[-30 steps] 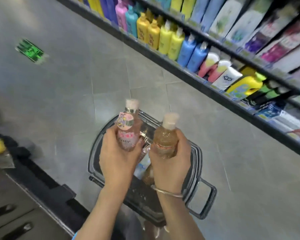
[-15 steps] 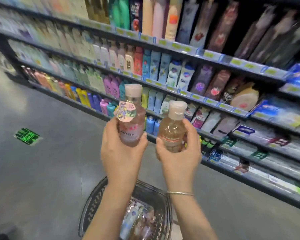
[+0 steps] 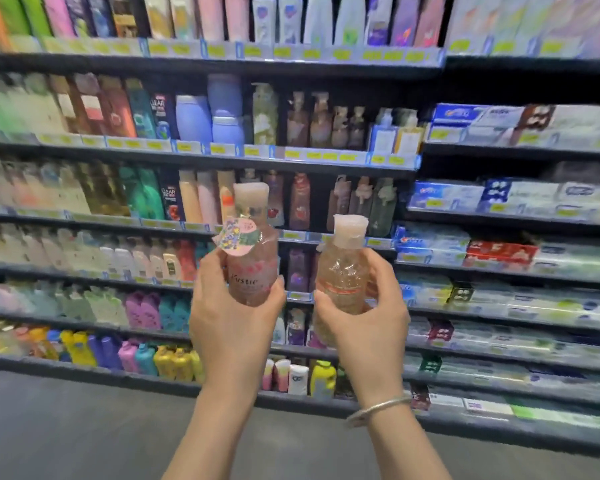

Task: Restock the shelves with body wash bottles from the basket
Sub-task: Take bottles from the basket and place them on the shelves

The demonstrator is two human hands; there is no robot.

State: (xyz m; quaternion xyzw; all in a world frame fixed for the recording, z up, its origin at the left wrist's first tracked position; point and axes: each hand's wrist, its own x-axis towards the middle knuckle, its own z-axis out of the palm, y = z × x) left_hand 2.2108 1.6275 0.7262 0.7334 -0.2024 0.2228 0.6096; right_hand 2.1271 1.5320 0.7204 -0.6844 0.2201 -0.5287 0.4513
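Even, bright store light, no hard shadows. The shelves [image 3: 222, 157] smear with motion blur, worst at left and right edges, where lines bow. The hands [image 3: 236, 317] and two bottles [image 3: 253, 258] stay fairly sharp.

Bare forearms, a thin silver bangle [image 3: 378, 409] circling the right wrist
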